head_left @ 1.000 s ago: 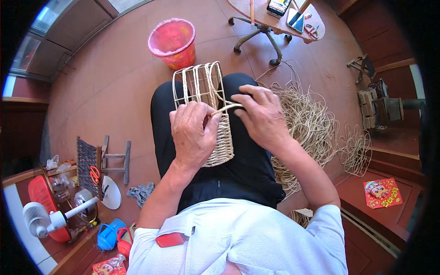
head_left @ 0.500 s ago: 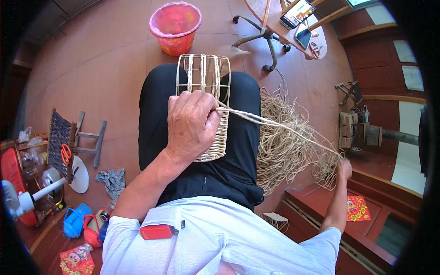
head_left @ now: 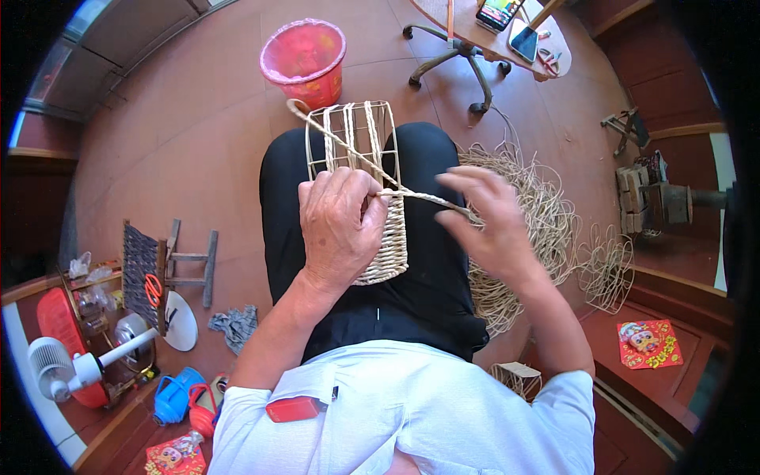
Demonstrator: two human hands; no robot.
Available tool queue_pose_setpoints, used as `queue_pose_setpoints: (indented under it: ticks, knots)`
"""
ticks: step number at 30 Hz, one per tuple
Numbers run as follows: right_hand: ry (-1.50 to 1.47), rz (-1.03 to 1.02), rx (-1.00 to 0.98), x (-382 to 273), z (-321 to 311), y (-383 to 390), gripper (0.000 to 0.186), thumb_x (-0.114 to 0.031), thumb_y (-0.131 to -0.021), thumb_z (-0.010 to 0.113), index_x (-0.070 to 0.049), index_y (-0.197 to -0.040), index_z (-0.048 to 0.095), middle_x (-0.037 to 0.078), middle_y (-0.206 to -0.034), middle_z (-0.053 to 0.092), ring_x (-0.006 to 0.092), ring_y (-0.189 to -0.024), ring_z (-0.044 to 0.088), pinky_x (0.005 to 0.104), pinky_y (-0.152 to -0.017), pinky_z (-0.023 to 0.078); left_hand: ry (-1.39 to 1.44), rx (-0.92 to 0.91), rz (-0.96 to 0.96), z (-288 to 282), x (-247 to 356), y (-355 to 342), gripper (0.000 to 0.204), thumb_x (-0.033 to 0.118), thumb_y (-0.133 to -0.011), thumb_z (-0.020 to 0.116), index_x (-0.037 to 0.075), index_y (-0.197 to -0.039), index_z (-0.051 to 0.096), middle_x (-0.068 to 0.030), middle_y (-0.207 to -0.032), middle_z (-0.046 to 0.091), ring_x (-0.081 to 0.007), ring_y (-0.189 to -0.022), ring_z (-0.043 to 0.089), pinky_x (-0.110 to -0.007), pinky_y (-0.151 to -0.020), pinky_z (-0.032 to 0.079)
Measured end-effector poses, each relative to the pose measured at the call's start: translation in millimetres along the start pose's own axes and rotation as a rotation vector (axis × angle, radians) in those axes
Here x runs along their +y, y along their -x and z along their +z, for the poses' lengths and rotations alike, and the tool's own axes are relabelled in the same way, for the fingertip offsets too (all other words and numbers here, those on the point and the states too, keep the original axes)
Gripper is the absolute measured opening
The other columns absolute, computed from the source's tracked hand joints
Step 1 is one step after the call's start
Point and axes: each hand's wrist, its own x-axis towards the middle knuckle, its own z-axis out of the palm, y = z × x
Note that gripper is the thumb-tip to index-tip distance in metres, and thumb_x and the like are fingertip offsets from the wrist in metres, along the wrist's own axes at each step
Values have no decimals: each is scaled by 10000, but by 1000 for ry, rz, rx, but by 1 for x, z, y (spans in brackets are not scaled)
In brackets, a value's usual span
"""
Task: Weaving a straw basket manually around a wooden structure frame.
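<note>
A partly woven basket (head_left: 383, 257) rests between my thighs, its lower part closely wrapped with twisted straw-coloured cord and its upper part a bare wire frame (head_left: 372, 123) with a few cord strands. My left hand (head_left: 340, 226) is closed at the edge of the weave, thumb and forefinger pinching the cord (head_left: 423, 195); part of the basket is hidden under it. One length of cord slants up and left across the frame to a loop at its top. My right hand (head_left: 491, 222), slightly blurred, is open beside the cord's right-hand stretch, fingers spread.
A big heap of loose cord (head_left: 530, 214) lies on the floor at my right. Ahead stands a red bucket (head_left: 305, 67), with a wheeled table (head_left: 546, 47) holding phones to its right. A stool (head_left: 144, 273) with orange scissors and a white fan (head_left: 59, 368) are at left.
My right hand has come back from far right, where it held the cord stretched out, to near the basket, its fingers now spread. A cord length now crosses the frame. My left hand stays at the weave.
</note>
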Motion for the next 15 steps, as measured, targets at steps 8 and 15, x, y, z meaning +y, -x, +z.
queue_pose_setpoints:
  ticks: [8, 15]
  knots:
    - [184, -105, 97, 19, 27, -12, 114, -87, -944, 764, -92, -1057, 748, 90, -1208, 744, 345, -1166, 687, 492, -1015, 532, 10, 18, -15, -2, -1, -1, 157, 131, -912, 834, 110, -898, 679, -33, -825, 618, -256, -820, 604, -426, -830, 414]
    - [837, 569, 40, 241, -108, 71, 201, -198, -968, 712, -62, -1111, 756, 191, -1162, 757, 458, -1066, 741, 551, -910, 593, 37, 10, -40, -6, 1, -3, 168, 128, -903, 822, 110, -888, 656, -41, -841, 631, -265, -840, 613, -442, -830, 416]
